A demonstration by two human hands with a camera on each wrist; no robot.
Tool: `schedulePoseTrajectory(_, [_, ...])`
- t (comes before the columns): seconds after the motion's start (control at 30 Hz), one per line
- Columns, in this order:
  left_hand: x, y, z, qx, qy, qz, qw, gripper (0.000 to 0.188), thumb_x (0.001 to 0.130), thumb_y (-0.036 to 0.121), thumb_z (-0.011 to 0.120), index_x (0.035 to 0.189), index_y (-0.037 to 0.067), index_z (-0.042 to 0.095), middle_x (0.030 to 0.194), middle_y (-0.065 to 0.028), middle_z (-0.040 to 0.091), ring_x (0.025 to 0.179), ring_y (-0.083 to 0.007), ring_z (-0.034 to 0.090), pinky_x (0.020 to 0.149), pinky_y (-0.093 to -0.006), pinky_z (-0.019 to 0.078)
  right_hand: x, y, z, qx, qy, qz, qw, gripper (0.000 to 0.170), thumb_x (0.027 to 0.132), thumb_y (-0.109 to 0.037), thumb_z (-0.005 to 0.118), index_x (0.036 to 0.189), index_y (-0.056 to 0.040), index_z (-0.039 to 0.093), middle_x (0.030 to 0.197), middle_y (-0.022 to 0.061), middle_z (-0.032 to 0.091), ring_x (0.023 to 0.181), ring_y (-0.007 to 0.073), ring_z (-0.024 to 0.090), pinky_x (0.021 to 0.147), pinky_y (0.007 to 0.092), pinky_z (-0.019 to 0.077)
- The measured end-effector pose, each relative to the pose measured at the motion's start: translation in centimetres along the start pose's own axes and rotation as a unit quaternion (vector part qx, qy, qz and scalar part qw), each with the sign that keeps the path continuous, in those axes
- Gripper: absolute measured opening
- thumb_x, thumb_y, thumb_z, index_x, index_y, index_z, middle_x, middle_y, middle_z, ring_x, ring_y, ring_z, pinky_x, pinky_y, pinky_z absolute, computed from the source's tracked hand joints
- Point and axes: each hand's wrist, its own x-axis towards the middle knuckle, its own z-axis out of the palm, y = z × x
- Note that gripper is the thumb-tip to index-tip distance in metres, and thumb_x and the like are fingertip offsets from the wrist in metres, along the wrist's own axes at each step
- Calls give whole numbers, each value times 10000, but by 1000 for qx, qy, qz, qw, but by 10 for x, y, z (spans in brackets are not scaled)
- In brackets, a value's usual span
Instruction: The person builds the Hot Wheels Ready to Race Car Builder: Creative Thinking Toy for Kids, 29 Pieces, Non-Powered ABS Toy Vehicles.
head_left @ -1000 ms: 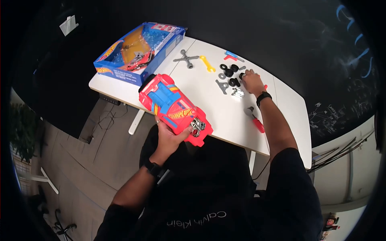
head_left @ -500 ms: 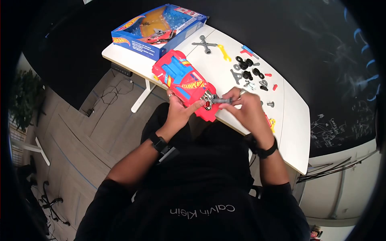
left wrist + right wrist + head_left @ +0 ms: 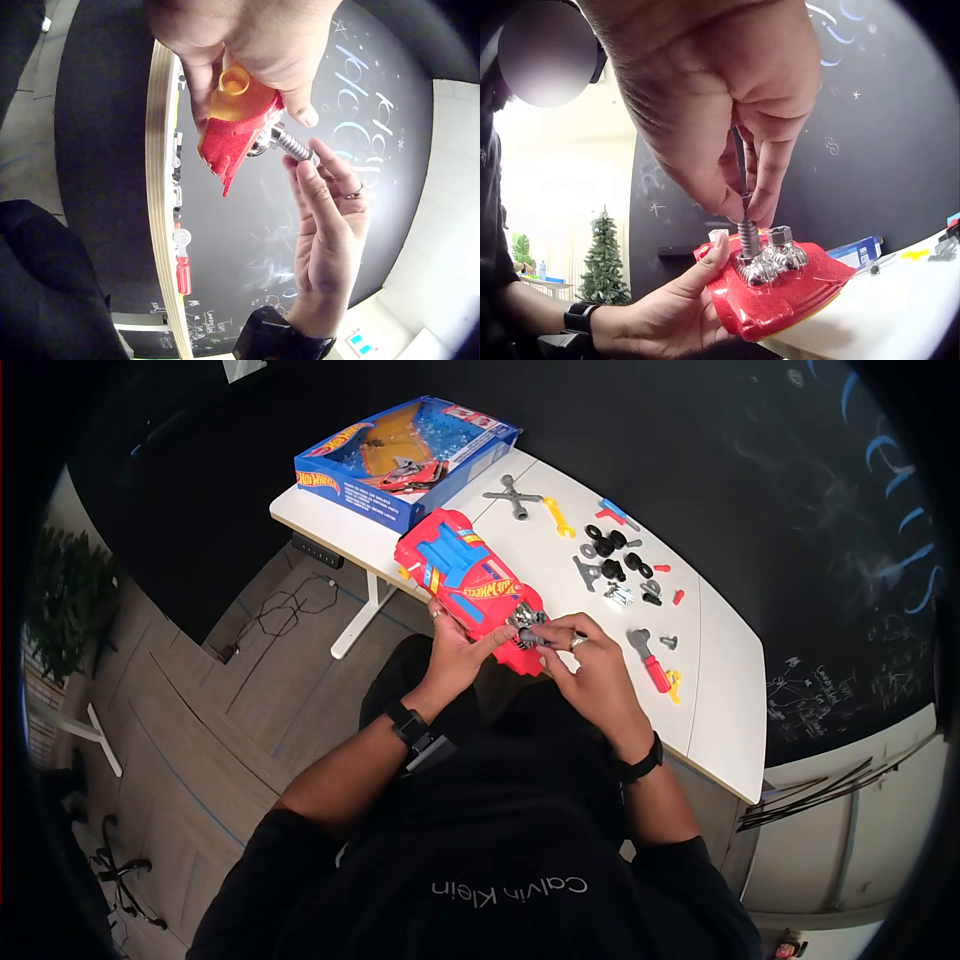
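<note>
My left hand (image 3: 455, 660) grips a red toy car (image 3: 480, 588) by its front end, thumb on top beside the silver engine (image 3: 776, 262). The car is held in the air at the table's near edge, blue and yellow markings facing up. My right hand (image 3: 597, 672) pinches a grey threaded plastic bolt (image 3: 748, 238) between thumb and fingers. In the right wrist view the bolt stands upright with its lower end at the engine, beside a second grey bolt head (image 3: 780, 235). The left wrist view shows the bolt's ribbed shaft (image 3: 294, 145) meeting the chrome part.
On the white table (image 3: 725, 730) lie black wheels (image 3: 612, 570), a yellow wrench (image 3: 558, 517), a grey cross-shaped wrench (image 3: 514, 497), a red-handled tool (image 3: 655, 672), a loose grey bolt (image 3: 668, 642) and a blue-and-red toy tool (image 3: 618, 513). A blue open-front box (image 3: 380, 500) stands at the far left.
My right hand has come from the loose parts on the table to the car's engine, bringing a grey bolt. The bolt has turned from lying sideways to standing at the engine.
</note>
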Motion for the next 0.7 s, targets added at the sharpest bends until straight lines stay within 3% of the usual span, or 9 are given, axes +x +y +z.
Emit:
schedulePoseTrajectory(0.23, [1, -3, -1, 13, -14, 3, 1000, 719, 873, 45, 821, 1303, 43, 245, 1277, -150, 586, 1164, -184, 646, 1027, -351, 542, 3, 10, 13, -1, -6, -7, 1000, 150, 908, 30, 649, 1038, 3, 719, 1101, 147, 697, 959, 353, 702, 820, 420, 582])
schedulePoseTrajectory(0.43, [-1, -5, -3, 8, -22, -1, 1000, 669, 897, -27, 762, 1345, 64, 273, 1348, -141, 545, 1242, -203, 608, 1068, -373, 525, 3, 13, 19, -124, -10, -28, 992, 142, 942, -65, 662, 1039, 26, 714, 1004, 202, 715, 949, 332, 711, 769, 414, 582])
schedulePoseTrajectory(0.5, [-2, -4, 1, -3, -11, 3, 1000, 703, 884, 3, 790, 1333, 55, 252, 1317, -153, 558, 1220, -200, 620, 1046, -364, 537, 9, -5, 9, -198, -102, 133, 966, 219, 942, -167, 706, 1053, 21, 717, 935, 199, 712, 860, 327, 715, 712, 410, 583])
schedulePoseTrajectory(0.53, [-1, -4, 2, -15, 1, 10, 1000, 740, 871, 32, 818, 1321, 46, 230, 1287, -165, 570, 1198, -197, 633, 1024, -355, 549, 8, -3, 10, -198, -101, 132, 966, 219, 942, -167, 706, 1053, 21, 717, 935, 199, 712, 860, 327, 715, 712, 410, 583])
schedulePoseTrajectory(0.6, [2, -7, -3, -4, -3, 12, 1000, 746, 869, 29, 818, 1325, 45, 228, 1291, -164, 566, 1203, -200, 631, 1025, -357, 549, 2, 3, 17, -88, 50, 30, 994, 250, 944, -243, 724, 962, 7, 731, 841, 157, 688, 732, 314, 702, 655, 418, 572])
schedulePoseTrajectory(0.7, [-1, -4, -1, -2, -6, 7, 1000, 752, 868, 22, 816, 1331, 43, 225, 1298, -161, 560, 1209, -203, 627, 1027, -360, 549, 2, 6, 20, -65, 57, -44, 995, 259, 952, -269, 723, 963, -10, 734, 794, 118, 651, 667, 310, 687, 623, 416, 563])
